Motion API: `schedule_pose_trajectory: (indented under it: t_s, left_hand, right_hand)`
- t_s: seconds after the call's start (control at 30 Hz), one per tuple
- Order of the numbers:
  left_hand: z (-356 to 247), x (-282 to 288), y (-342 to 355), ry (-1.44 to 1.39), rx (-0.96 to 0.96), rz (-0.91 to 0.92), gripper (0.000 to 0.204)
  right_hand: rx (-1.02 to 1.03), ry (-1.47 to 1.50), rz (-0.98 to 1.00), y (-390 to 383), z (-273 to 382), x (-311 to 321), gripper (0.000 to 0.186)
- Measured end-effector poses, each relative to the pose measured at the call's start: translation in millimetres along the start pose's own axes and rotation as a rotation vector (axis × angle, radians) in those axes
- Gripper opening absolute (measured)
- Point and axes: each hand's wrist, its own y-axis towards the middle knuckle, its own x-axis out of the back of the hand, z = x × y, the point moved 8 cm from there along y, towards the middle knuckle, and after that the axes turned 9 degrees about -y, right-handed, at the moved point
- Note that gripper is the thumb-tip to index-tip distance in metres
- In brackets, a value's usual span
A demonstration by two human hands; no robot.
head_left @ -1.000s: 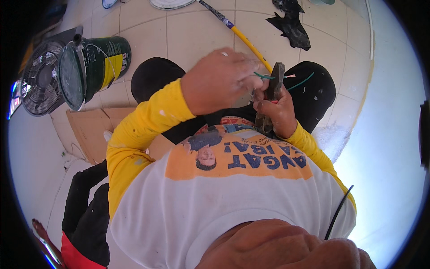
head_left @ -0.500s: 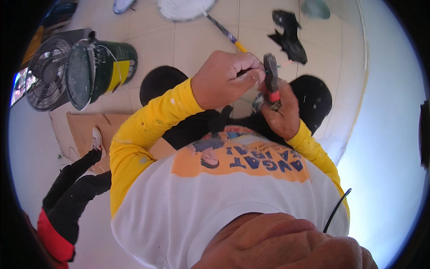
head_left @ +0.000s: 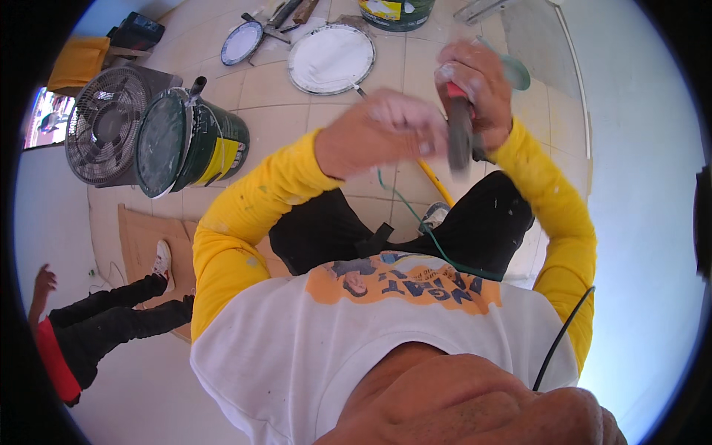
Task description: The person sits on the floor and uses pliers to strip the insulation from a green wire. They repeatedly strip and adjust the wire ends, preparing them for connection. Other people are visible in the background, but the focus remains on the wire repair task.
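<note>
My right hand (head_left: 478, 81), raised over the floor, is closed on pliers (head_left: 460, 133) with a grey metal head and red grips; the head points toward me and is blurred. Just left of the tool is my left hand (head_left: 382, 135), fingers bent and smeared by motion. A thin green wire (head_left: 415, 215) runs from under my left hand down across my lap to my shirt. The left hand appears to grip this wire, though the fingers hide the hold. Whether the wire touches the pliers cannot be seen.
A dark green bucket (head_left: 162, 144) stands at left beside a fan (head_left: 109, 127). Ahead lie a round white-coated lid (head_left: 331, 61), a smaller disc (head_left: 242, 43) and a yellow pole (head_left: 436, 182). Another bucket (head_left: 397, 13) is farther off. A person (head_left: 104, 319) is at left; a wall (head_left: 645, 222) at right.
My right hand has lifted away from my lap, and the pliers' head has swung round toward me. My left hand has lowered slightly. The green wire now shows in a long run.
</note>
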Motion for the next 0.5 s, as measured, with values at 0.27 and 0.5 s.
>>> schedule_pose_trajectory:
  t_s: [0.27, 0.5]
  left_hand:
    - [19, 24, -2, 1.400, -0.334, -0.015, 0.015]
    - [58, 14, 2, -0.195, 0.300, 0.026, 0.017]
  right_hand:
    - [-1.309, 1.038, 0.597, -112, 55, -58, 0.034]
    - [0.205, -0.136, 0.067, -55, -3, -20, 0.031]
